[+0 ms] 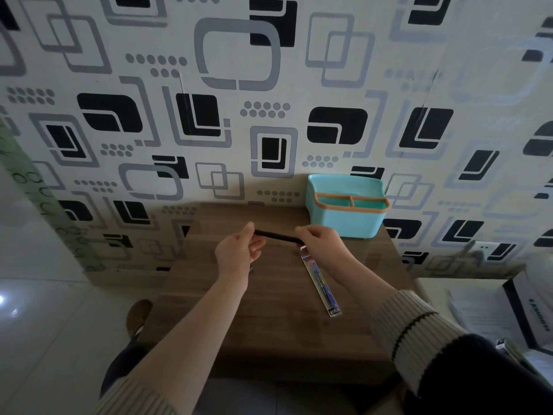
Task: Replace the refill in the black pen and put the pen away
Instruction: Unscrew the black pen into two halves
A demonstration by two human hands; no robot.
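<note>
A black pen (278, 236) is held level above the wooden table (269, 324), one end in each hand. My left hand (236, 253) pinches its left end and my right hand (318, 239) grips its right end. A long narrow refill packet (321, 284) lies flat on the table just below my right hand, running toward the front right. A turquoise pen holder (347, 224) with an orange divided rim stands at the table's back right against the wall.
The patterned wall rises directly behind the table. A black-edged box with papers (526, 313) sits to the right of the table. My foot in a brown shoe (138, 317) rests on the tiled floor at the left.
</note>
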